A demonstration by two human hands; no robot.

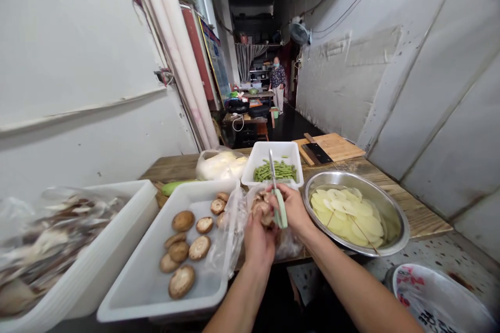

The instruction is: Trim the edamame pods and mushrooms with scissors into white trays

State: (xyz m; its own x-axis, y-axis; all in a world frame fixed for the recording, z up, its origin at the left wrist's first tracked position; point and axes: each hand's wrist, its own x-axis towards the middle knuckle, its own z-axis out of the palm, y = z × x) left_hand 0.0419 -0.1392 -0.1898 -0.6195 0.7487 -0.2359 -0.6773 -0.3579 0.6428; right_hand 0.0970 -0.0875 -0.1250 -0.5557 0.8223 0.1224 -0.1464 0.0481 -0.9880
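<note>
My left hand (260, 243) is closed around a brownish mushroom (261, 207), partly covered by the fingers. Scissors with light green handles (280, 209) are gripped in my right hand (296, 208), blades pointing up and away. Both hands nearly meet above a clear plastic bag (288, 248) at the table's near edge. Just left of them stands a white tray (136, 265) holding several loose mushrooms (199, 247), some cap up, others stem side up. Part of the bag's film hangs over that tray's right side.
A steel bowl (402, 223) holds potato slices in water. Behind my hands is a white tub (255, 158) of cut green beans. A cleaver (321, 153) lies by a cutting board (339, 145). Stacked trays (97, 276) stand left; a lined bin (441, 296) is lower right. A person (277, 80) stands far back.
</note>
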